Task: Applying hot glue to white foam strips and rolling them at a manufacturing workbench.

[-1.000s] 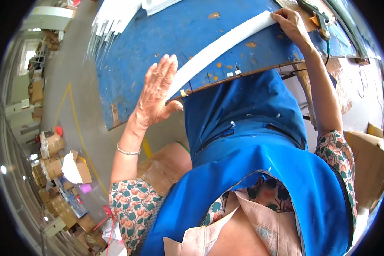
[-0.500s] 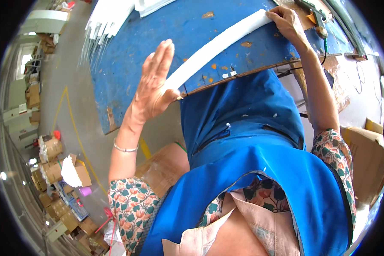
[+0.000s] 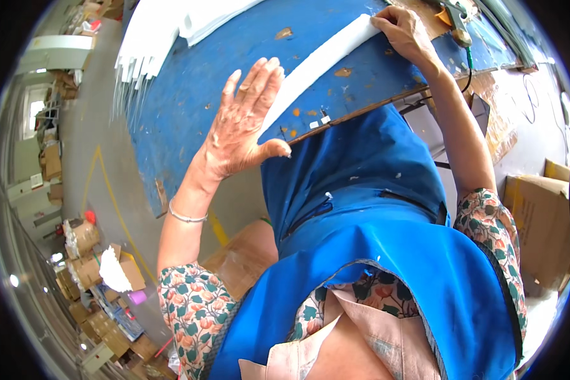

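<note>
A long white strip [image 3: 323,60] lies diagonally across the worn blue worktable [image 3: 202,82]. My left hand [image 3: 244,123] is flat and spread, fingers apart, over the strip's near end by the table's front edge; I cannot tell if it presses down. My right hand [image 3: 404,30] rests on the strip's far end, fingers curled over it. My blue apron [image 3: 373,209] hangs below the table edge.
A stack of white strips and sheets [image 3: 164,31] lies at the table's far left. Tools and a cable [image 3: 462,38] sit at the far right. Cardboard boxes stand on the floor at left [image 3: 85,253], under the table [image 3: 247,253] and at right [image 3: 541,215].
My left hand has slid up from the table's front edge onto the near end of the strip. My right hand stays on the far end.
</note>
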Available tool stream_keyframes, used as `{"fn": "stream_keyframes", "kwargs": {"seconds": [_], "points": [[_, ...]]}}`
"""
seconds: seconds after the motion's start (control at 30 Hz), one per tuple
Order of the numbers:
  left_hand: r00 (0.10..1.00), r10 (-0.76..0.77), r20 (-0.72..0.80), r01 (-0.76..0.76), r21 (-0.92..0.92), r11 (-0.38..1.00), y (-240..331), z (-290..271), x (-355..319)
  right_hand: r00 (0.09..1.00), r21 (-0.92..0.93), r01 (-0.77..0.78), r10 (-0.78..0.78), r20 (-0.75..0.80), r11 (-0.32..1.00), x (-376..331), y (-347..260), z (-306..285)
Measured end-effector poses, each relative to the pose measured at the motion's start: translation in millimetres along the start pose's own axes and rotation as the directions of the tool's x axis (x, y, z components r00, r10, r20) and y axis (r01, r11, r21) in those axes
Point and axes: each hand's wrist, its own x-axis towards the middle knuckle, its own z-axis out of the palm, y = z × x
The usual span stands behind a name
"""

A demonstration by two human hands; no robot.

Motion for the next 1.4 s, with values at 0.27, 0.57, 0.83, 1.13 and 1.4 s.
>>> {"fn": "stream_keyframes", "kwargs": {"seconds": [0.27,0.57,0.83,1.13,1.4], "points": [[0.999,0.002,0.047,-0.001,-0.018,1.000,2,5,17,0.981,0.113,-0.195,0.192,0.039,0.974,-8,-43,-17],[0.994,0.053,0.099,-0.061,0.077,0.995,1,11,37,0.994,0.113,-0.100,0.104,-0.028,0.988,-10,-46,-15],[0.999,0.007,-0.034,-0.010,-0.096,0.995,-2,10,43,0.994,0.110,-0.109,0.111,-0.020,0.988,-13,-44,-14],[0.800,-0.567,0.197,0.536,-0.659,0.527,15,-10,-21,0.999,0.591,-0.003,0.034,-0.041,0.806,-15,-35,-10],[0.739,-0.539,0.404,0.665,-0.568,0.486,57,-15,-37,0.995,0.540,-0.094,0.072,0.062,0.836,-24,-41,-28]]}}
